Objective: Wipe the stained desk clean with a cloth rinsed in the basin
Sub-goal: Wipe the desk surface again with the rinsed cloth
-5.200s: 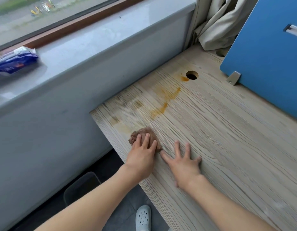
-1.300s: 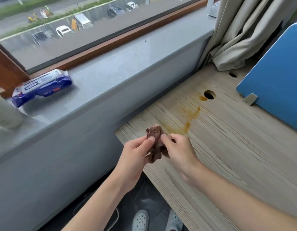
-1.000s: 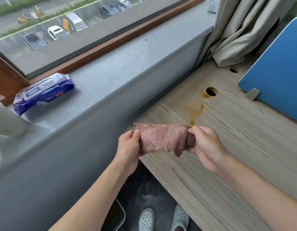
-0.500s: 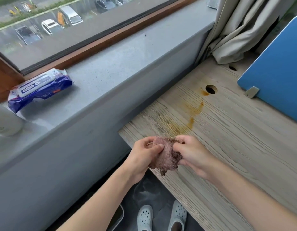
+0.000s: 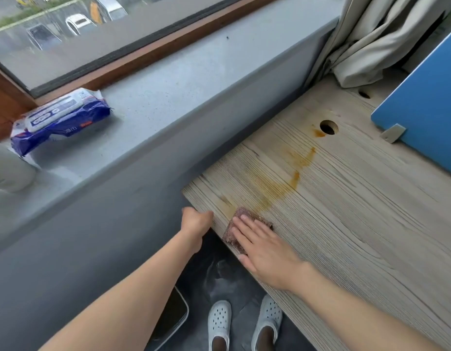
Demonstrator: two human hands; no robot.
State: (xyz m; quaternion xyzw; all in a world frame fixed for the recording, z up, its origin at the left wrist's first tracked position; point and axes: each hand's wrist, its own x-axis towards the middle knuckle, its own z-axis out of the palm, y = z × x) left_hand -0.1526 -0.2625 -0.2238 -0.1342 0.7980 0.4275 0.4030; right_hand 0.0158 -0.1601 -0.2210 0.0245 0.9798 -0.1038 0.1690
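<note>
The wooden desk (image 5: 358, 224) carries an orange-brown stain (image 5: 295, 177) that runs from near its left front corner up towards a round cable hole (image 5: 328, 127). A folded brown cloth (image 5: 241, 214) lies flat on the desk by the left edge, at the stain's lower end. My right hand (image 5: 262, 243) presses on the cloth with straight fingers. My left hand (image 5: 196, 221) is curled round the desk's left edge, just beside the cloth.
A blue pack of wipes (image 5: 60, 120) lies on the grey window sill (image 5: 168, 97). A blue divider panel (image 5: 421, 117) stands at the back right, with a beige curtain (image 5: 371, 34) behind it. Below the desk are my white clogs (image 5: 219, 323) and a dark container (image 5: 174, 315).
Both hands held the cloth in the air, stretched it out and folded it. Now it lies on the desk under my right hand, and my left hand has let go and moved to the edge.
</note>
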